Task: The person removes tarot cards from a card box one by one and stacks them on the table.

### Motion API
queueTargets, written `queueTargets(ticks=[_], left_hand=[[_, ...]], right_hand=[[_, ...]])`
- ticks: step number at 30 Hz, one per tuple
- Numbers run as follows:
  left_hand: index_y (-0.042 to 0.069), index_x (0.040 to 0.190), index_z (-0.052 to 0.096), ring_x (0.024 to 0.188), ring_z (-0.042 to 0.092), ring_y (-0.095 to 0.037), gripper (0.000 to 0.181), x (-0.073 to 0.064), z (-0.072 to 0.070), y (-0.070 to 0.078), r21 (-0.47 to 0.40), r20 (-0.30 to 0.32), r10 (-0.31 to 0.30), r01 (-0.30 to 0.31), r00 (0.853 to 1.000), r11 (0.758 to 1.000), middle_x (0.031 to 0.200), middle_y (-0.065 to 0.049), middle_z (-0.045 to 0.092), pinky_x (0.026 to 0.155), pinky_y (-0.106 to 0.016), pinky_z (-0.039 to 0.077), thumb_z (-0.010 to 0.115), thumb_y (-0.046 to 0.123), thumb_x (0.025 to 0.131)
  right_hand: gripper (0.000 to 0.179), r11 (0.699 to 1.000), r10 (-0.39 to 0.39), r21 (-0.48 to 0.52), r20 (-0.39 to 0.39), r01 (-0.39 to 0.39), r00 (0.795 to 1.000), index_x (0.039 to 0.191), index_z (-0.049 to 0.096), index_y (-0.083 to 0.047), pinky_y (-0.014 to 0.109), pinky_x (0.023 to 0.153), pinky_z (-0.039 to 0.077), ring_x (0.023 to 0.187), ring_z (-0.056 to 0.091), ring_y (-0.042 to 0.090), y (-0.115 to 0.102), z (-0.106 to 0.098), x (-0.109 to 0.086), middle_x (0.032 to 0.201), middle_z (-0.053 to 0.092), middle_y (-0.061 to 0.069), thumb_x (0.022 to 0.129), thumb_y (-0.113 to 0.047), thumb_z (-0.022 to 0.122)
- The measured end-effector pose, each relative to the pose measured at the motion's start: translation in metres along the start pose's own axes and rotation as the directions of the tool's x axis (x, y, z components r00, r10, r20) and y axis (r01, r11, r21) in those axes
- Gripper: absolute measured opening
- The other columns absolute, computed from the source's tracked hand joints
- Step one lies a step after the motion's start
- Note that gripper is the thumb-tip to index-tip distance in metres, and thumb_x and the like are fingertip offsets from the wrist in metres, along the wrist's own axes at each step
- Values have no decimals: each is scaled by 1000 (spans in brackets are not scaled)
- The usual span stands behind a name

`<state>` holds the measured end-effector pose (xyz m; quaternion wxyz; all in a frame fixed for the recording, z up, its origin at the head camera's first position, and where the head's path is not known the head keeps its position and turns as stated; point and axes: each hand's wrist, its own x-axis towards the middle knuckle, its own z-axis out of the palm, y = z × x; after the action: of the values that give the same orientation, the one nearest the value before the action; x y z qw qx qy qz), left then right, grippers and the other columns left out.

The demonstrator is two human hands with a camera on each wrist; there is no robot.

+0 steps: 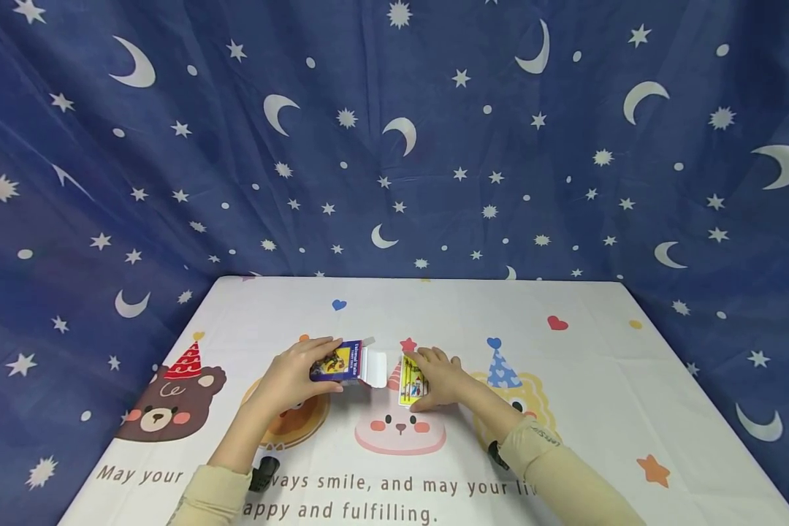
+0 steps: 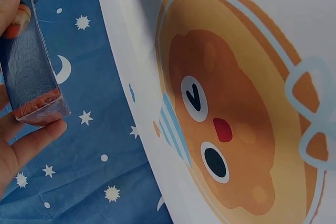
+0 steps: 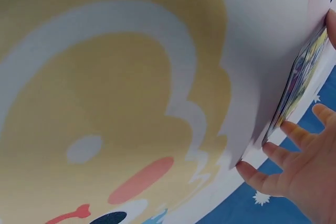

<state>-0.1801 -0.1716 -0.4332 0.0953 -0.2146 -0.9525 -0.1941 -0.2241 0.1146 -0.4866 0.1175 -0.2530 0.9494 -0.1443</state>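
Two hands are at work near the middle of the desk. On the left, the left hand has a small blue card box lettered "Universal Waite", its grip pinching the box between fingers on the far side and thumb on the near side. From the left wrist I see the box held up off the cloth. One end of it stands open, with a white flap sticking out toward the right hand.

That other grip takes a few brightly printed yellow cards lightly by their edges, thumb at the near end, fingers fanned along the far end and outer side. I can't tell how many cards there are, nor whether they touch the cloth. They are just beside the flap, with a narrow gap between.

Both forearms run back into beige sleeves, a black piece at each wrist. Under and around them the white cloth shows a pink face between the hands, a round orange face beneath the left forearm, a yellow one by the right, and a brown bear in a red hat farther left. Behind everything hangs a dark blue curtain scattered with white moons and stars.
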Motion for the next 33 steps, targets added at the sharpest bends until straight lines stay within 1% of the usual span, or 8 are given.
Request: queueTargets(ticks=[8,12,14,17,21,23,29,33], left_hand=[[13,132,56,120,54,-36,75,0,1,-1,-2,1,2,-2,1000,1000,132,-14,57,94,-55,47,82,40,67],[12,132,56,120,54,-36,75,0,1,-1,-3,1,-3,3,1000,1000,132,-14,57,94,-55,47,82,40,68],[12,132,56,120,54,-36,75,0,1,-1,-4,0,-4,4,1000,1000,132,-14,57,94,-55,47,82,39,68],[12,132,56,120,54,-36,75,0,1,0,-1,3,-5,5,1000,1000,132,-14,57,94,-55,47,82,40,68],[13,133,55,120,54,-36,75,1,1,0,2,16,-6,6,1000,1000,133,-13,57,94,-54,47,81,41,68],[13,133,55,121,54,-36,75,1,1,0,4,17,-9,9,1000,1000,133,-14,56,94,-55,47,81,41,68],[13,133,56,121,53,-37,75,1,0,-1,0,3,-17,17,1000,1000,132,-14,57,93,-56,47,82,39,68],[13,132,56,120,54,-39,74,2,0,-1,-2,-9,-7,7,1000,1000,132,-14,57,92,-57,47,82,39,68]], right_hand=[[99,1000,-4,21,-23,4,1000,146,32,-15,67,101,31,134,32,45,-1,0,-1,146,37,16,67,-47,81],[97,991,91,101,-85,-83,992,145,32,-11,72,98,30,134,28,51,-11,5,0,146,34,24,69,-46,80],[96,974,183,157,-126,-162,975,146,31,-11,74,97,29,134,25,54,-19,9,2,146,31,28,69,-44,79],[97,944,303,197,-193,-266,933,146,30,-10,74,95,32,133,26,56,-30,13,3,145,31,31,69,-43,80],[99,921,383,179,-265,-345,885,146,29,-10,67,89,41,122,39,49,-38,12,2,135,38,31,68,-40,81],[99,912,408,157,-268,-378,873,146,28,-10,62,86,45,114,45,45,-39,11,0,128,42,29,68,-41,81],[96,882,463,10,-208,-472,861,146,29,-9,53,73,53,93,56,39,-45,10,-8,115,50,26,74,-55,72],[97,845,509,-64,-204,-530,836,147,29,-11,47,64,54,86,57,38,-54,13,-8,111,51,27,74,-66,64]])
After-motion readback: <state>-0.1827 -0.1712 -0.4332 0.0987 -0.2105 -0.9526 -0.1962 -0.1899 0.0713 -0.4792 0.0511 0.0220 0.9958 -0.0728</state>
